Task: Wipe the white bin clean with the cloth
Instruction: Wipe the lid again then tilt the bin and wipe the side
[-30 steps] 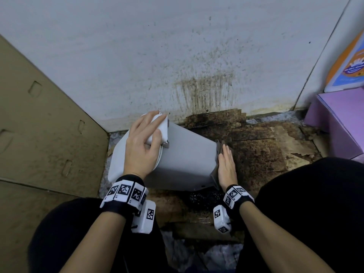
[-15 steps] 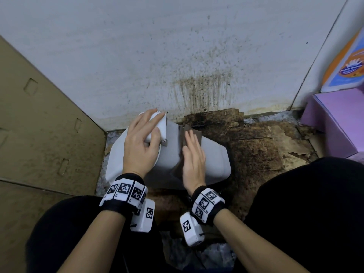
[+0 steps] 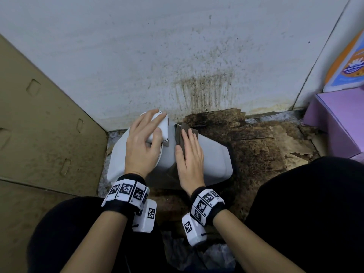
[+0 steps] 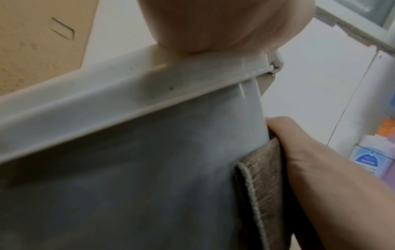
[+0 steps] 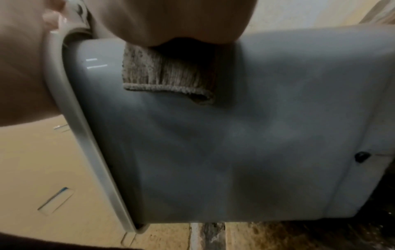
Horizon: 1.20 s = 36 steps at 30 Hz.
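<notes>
Two hands engaged: left hand [image 3: 142,143] grips white bin [image 3: 213,162] lid end; right hand [image 3: 190,157], fingers flat, presses cloth [image 3: 179,134] on side. Step: mid-wipe. Next, likely: stroke toward base, steady pressure.

White bin [image 3: 212,160]: smooth, glossy plastic with light glints near its rim. Cloth [image 5: 166,76]: brown ribbed woven fabric, matt, with a stitched hem, lying on the bin's side. Cardboard panel [image 3: 39,125] left of the bin: matt, speckled. Floor [image 3: 266,146] right of the bin: rough, stained, peeling paper-like layers.

Black wristbands [image 3: 126,196] with checkered tags
</notes>
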Tool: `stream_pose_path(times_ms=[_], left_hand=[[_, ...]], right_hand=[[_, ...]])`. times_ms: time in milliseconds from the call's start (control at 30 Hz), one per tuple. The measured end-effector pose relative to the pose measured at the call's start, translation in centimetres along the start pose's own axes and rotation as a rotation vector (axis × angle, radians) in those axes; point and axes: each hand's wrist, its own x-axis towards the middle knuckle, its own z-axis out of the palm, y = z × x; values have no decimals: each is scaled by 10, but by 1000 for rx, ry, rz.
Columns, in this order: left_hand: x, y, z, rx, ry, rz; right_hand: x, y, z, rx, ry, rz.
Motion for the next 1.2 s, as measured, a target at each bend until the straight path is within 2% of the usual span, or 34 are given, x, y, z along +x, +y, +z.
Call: stream_pose_path(times_ms=[267, 367, 533, 633, 800, 967, 1067, 1133, 1200], left_hand=[[0, 1, 1, -16, 6, 7], [1, -1, 2, -18, 1, -1], [2, 3, 4, -29, -44, -16], [1, 11, 7, -93, -87, -30], [1, 22, 16, -302, -134, -155], [-1, 44, 25, -573, -140, -170], [3, 55, 37, -671, -59, -229], [10, 62, 41, -833, 44, -365], [19, 70, 39, -1098, 135, -516]], right_hand=[[6, -16, -9, 250, 113, 155], [12, -22, -15, 354, 169, 263], [27, -45, -31, 746, 98, 341], [34, -63, -44, 886, 51, 337], [38, -75, -61, 812, 40, 262], [38, -76, -76, 704, 65, 242], [38, -67, -83, 535, 105, 187], [37, -60, -90, 449, 113, 163], [37, -55, -98, 401, 123, 139]])
